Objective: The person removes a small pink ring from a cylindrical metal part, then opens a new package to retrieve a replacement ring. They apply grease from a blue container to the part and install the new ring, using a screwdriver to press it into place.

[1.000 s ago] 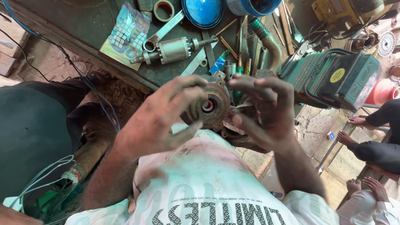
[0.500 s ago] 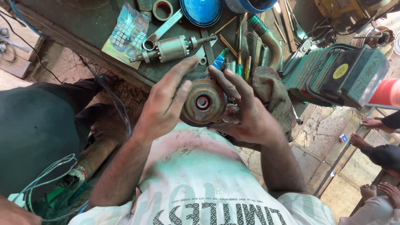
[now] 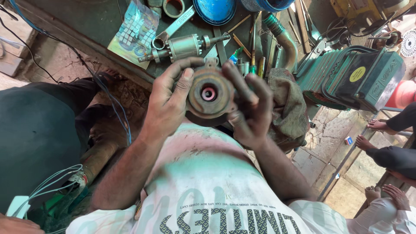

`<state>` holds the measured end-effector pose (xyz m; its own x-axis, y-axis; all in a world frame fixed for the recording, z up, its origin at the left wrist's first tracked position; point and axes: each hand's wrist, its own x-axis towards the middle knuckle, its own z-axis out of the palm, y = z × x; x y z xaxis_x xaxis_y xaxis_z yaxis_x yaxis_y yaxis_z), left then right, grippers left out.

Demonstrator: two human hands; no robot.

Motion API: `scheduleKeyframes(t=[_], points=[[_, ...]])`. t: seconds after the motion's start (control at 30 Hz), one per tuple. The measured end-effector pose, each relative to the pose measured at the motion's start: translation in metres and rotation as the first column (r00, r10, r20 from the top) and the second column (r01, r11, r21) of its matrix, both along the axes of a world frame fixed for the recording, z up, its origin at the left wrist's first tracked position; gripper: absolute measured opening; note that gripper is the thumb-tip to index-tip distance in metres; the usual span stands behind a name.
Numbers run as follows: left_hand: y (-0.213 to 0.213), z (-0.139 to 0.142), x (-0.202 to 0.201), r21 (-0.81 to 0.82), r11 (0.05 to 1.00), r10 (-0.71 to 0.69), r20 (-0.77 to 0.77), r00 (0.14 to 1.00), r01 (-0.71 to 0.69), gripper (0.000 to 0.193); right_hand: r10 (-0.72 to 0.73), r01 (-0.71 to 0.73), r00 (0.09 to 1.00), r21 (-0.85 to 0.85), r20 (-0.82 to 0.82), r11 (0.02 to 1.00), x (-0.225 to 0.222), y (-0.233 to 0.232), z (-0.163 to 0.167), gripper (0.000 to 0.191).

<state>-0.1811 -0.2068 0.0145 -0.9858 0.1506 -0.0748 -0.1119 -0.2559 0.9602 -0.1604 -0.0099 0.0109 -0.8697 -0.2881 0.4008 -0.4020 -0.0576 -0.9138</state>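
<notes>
Rusty, matt metal motor end cap (image 3: 211,96), glossy blue plastic lid (image 3: 215,9), grimy cloth rag (image 3: 286,104).

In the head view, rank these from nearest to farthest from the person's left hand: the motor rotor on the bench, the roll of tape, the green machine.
1. Motor rotor: on the bench just above the left hand.
2. Roll of tape: farther up, at the top edge.
3. Green machine: far across on the right side, beyond the right hand.

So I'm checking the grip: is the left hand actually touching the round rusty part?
Touching. The head view shows the left hand thumb and fingers pressed against the rim of the round rusty part.
</notes>
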Motion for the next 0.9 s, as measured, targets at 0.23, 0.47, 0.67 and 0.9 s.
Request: scheduleKeyframes(t=[0.23,0.47,0.67,0.9], points=[[0.021,0.008,0.040,0.138,0.978,0.172,-0.092,0.981,-0.159,0.049,0.137,-0.057,0.956,-0.292,0.261,0.955,-0.033,0.006,-0.005,0.074],[0.037,-0.022,0.044,0.303,0.914,0.313,-0.106,0.944,-0.269,0.058,0.245,-0.164,0.938,-0.307,0.247,0.938,-0.073,0.001,-0.023,0.076],[0.043,-0.027,0.039,0.633,0.751,0.210,0.039,0.977,-0.187,0.080,0.327,-0.262,0.908,-0.255,0.260,0.931,-0.103,0.012,-0.020,0.072],[0.026,-0.021,0.028,0.300,0.936,0.181,0.037,0.983,-0.183,0.084,0.205,-0.162,0.924,-0.155,0.322,0.975,-0.098,0.021,-0.023,0.074]])
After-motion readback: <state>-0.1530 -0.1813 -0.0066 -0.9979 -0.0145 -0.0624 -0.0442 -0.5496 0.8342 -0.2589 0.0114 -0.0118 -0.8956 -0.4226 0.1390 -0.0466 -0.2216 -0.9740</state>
